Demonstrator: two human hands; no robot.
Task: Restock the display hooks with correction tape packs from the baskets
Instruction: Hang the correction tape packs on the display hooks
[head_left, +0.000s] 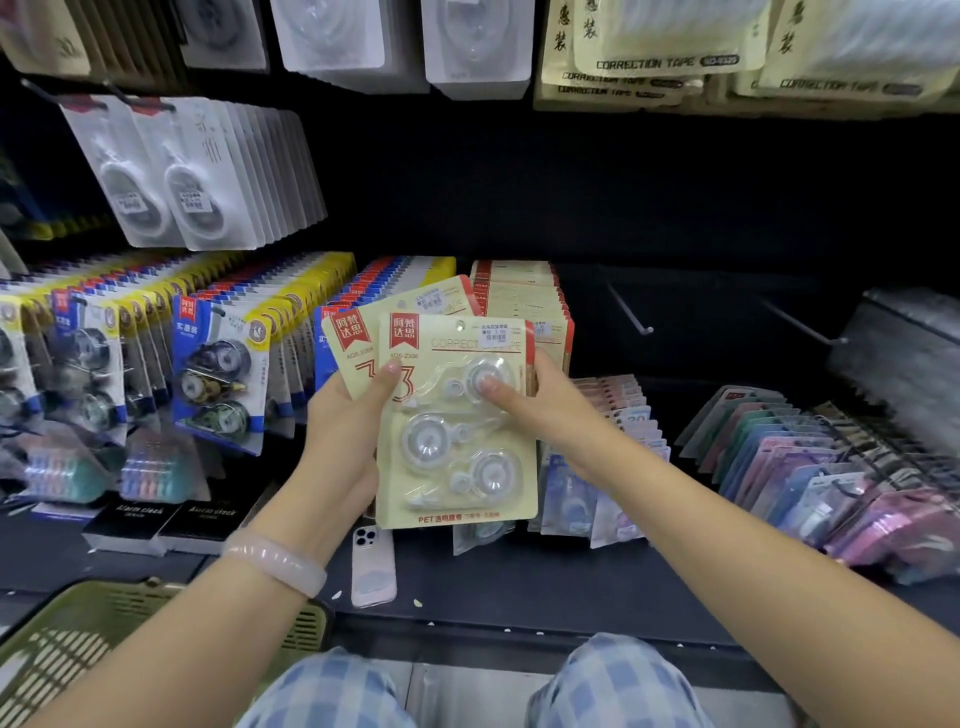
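The left hand (345, 415) gripped two cream correction tape packs (457, 415), thumb across the front card; the right hand (550, 402) pinched the front pack's edge. They looked light, stiff-carded, with slippery blisters, best held by the card margin, probably.

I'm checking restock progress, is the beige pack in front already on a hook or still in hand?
In hand: the front pack is gripped by both hands, left and right; its hang hole is free.
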